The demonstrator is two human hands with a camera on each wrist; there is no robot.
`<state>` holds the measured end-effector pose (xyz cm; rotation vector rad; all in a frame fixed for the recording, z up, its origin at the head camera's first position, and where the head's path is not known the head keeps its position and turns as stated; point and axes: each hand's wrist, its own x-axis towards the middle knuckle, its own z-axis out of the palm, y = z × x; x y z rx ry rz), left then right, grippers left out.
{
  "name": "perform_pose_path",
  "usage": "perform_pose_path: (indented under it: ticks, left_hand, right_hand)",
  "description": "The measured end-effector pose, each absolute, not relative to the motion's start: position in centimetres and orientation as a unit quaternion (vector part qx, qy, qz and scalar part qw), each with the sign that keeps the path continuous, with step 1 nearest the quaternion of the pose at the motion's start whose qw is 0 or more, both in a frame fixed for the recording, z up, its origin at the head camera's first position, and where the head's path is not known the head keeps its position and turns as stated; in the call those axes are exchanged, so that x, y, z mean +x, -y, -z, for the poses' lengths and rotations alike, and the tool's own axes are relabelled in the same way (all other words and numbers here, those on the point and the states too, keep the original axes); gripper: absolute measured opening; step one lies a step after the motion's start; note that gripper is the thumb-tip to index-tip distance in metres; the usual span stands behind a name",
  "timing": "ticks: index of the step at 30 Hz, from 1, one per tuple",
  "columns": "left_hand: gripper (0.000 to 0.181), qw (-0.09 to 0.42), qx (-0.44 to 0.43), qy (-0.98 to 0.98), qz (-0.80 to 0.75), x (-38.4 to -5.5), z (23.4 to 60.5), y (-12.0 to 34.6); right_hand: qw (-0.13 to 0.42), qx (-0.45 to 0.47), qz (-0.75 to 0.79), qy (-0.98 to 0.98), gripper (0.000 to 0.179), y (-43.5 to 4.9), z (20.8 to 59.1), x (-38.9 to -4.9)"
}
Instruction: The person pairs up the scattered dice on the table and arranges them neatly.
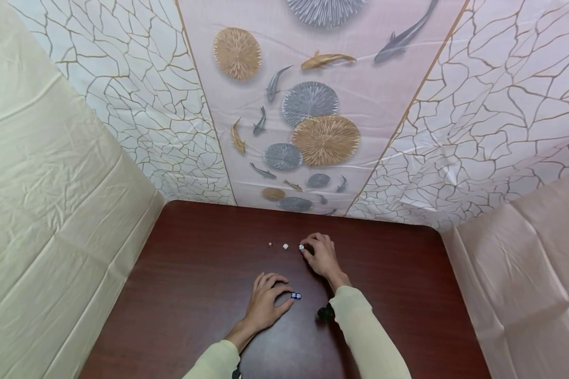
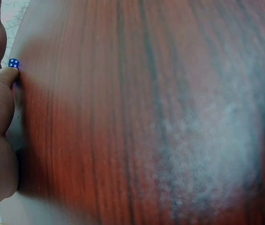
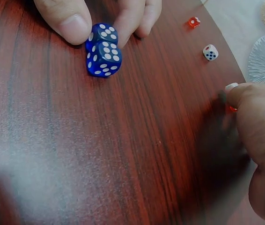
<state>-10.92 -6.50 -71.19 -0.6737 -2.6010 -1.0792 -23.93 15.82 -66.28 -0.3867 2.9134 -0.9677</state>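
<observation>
Lower centre, the left hand (image 1: 264, 306) pinches two blue plastic cubic dice (image 1: 296, 296), already touching; above, the right hand (image 1: 323, 257) grips a white cubic die (image 1: 301, 247), not yet released.

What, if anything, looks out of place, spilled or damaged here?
Nothing stands out: two blue dice sit together at the left hand, a red die and a white die lie flat, and the right hand pinches another white die.
</observation>
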Motion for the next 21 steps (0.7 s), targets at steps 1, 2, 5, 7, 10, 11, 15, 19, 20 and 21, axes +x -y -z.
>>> perform_pose_path:
  ticks: [1, 2, 5, 7, 10, 11, 15, 19, 20, 21]
  left_hand:
    - [0.021, 0.126, -0.231, 0.891, 0.369, -10.9, 71.2, 6.5]
    - [0.021, 0.131, -0.232, 0.892, 0.365, -10.9, 71.2, 6.5]
    - [0.021, 0.135, -0.233, 0.891, 0.366, -10.9, 71.2, 6.5]
    - [0.021, 0.137, -0.232, 0.891, 0.365, -10.9, 71.3, 6.4]
    - [0.021, 0.143, -0.234, 0.889, 0.367, -10.8, 71.3, 6.4]
    - [0.021, 0.144, -0.234, 0.889, 0.367, -10.8, 71.3, 6.3]
    - [0.022, 0.148, -0.236, 0.888, 0.365, -10.8, 71.4, 6.3]
    - [0.022, 0.144, -0.233, 0.890, 0.364, -10.8, 71.4, 6.3]
    - [0.022, 0.143, -0.232, 0.891, 0.363, -10.8, 71.4, 6.3]
    - [0.022, 0.143, -0.231, 0.893, 0.359, -10.8, 71.5, 6.3]
  right_hand:
    - [0.020, -0.122, 0.317, -0.940, 0.022, -15.8, 66.3, -23.9]
    - [0.014, -0.120, 0.323, -0.939, 0.021, -15.8, 66.3, -23.8]
    - [-0.006, -0.117, 0.341, -0.933, 0.020, -15.8, 66.3, -23.6]
    - [-0.014, -0.115, 0.353, -0.928, 0.020, -15.8, 66.4, -23.3]
    - [-0.017, -0.112, 0.366, -0.924, 0.020, -15.9, 66.4, -22.9]
    - [-0.016, -0.112, 0.369, -0.922, 0.020, -15.9, 66.4, -22.7]
    - [-0.018, -0.110, 0.376, -0.920, 0.019, -15.9, 66.4, -21.9]
    - [-0.020, -0.101, 0.384, -0.917, 0.021, -15.9, 66.6, -20.9]
    - [-0.020, -0.099, 0.387, -0.917, 0.022, -15.9, 66.6, -20.6]
    - [-0.019, -0.097, 0.390, -0.916, 0.023, -15.9, 66.7, -20.3]
